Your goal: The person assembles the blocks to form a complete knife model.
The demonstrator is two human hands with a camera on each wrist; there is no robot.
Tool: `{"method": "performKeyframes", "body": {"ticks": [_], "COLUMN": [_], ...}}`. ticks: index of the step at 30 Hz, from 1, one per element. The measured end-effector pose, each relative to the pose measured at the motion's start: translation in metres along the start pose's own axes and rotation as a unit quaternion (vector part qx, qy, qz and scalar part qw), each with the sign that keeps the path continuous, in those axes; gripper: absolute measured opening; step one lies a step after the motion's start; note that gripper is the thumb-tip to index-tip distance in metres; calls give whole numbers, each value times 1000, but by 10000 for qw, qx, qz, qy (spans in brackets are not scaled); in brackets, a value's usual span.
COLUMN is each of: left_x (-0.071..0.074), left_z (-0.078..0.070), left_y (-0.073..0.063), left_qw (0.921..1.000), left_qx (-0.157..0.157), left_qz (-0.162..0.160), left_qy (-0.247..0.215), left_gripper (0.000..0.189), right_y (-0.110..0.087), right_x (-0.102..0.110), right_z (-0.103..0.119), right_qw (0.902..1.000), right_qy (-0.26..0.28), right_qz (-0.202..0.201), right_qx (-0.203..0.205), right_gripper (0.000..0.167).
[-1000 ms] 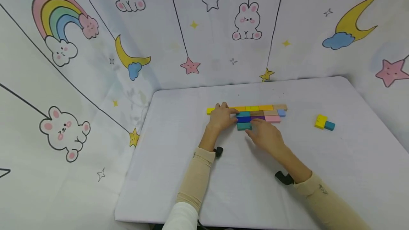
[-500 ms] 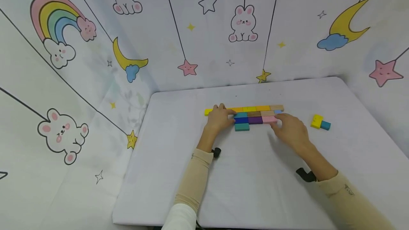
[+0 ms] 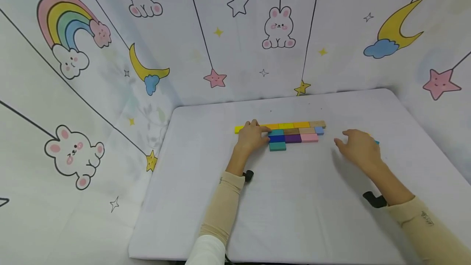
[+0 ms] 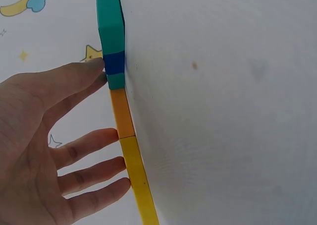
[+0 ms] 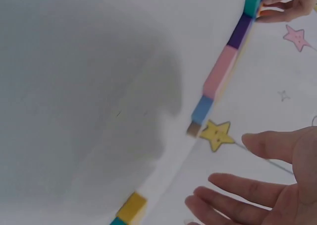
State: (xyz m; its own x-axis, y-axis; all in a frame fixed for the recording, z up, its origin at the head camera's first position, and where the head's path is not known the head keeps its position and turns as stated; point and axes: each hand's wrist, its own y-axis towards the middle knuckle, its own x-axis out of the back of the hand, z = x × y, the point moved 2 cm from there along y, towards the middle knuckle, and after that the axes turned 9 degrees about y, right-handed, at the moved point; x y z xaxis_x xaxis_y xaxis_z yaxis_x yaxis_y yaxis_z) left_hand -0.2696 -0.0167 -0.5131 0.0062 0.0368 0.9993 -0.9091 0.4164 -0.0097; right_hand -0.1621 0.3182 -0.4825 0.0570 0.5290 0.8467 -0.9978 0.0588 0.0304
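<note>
Coloured wooden blocks lie side by side in rows at the table's back middle. My left hand (image 3: 251,137) rests against their left end, its thumb and index finger at the blue block (image 4: 114,63). Its other fingertips touch the yellow block (image 4: 138,180) and orange block (image 4: 122,113) of the back row. A green block (image 3: 277,147) sits alone in front; the purple block (image 3: 292,138) and pink block (image 3: 309,138) extend rightward. Holding nothing, my right hand (image 3: 358,146) hovers with spread fingers, partly hiding a loose yellow block (image 5: 132,208) and teal block (image 5: 118,221).
A light blue block (image 3: 319,131) and a tan block (image 3: 317,124) end the rows on the right. The white-covered table (image 3: 287,207) meets a cloth backdrop (image 3: 250,56) with cartoon drawings behind and at the left.
My right hand has moved right from the front of the rows, past the pink block, to the loose yellow and teal blocks. The left hand stays at the rows' left end.
</note>
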Motion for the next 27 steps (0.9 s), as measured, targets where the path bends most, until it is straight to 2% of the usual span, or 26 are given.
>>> {"method": "performKeyframes", "body": {"ticks": [7,11,22,27], "left_x": [1,2,0,1], "left_z": [-1,-1,-2,-2], "left_y": [1,0,-1,-1], "left_qw": [10000,10000,9999,9999], "left_qx": [-40,-52,-9,0], "left_qz": [-44,-37,23,72], "left_qy": [34,54,113,105], "left_gripper": [40,40,43,45], "right_y": [6,6,4,4], "right_x": [19,26,30,30], "right_z": [-33,-47,-67,-73], "right_qw": [9982,9971,9955,9956], "right_qy": [-270,-374,-311,-383], "right_qz": [384,532,784,739], "right_qx": [-385,-407,-433,-429], "right_gripper": [63,65,50,58]}}
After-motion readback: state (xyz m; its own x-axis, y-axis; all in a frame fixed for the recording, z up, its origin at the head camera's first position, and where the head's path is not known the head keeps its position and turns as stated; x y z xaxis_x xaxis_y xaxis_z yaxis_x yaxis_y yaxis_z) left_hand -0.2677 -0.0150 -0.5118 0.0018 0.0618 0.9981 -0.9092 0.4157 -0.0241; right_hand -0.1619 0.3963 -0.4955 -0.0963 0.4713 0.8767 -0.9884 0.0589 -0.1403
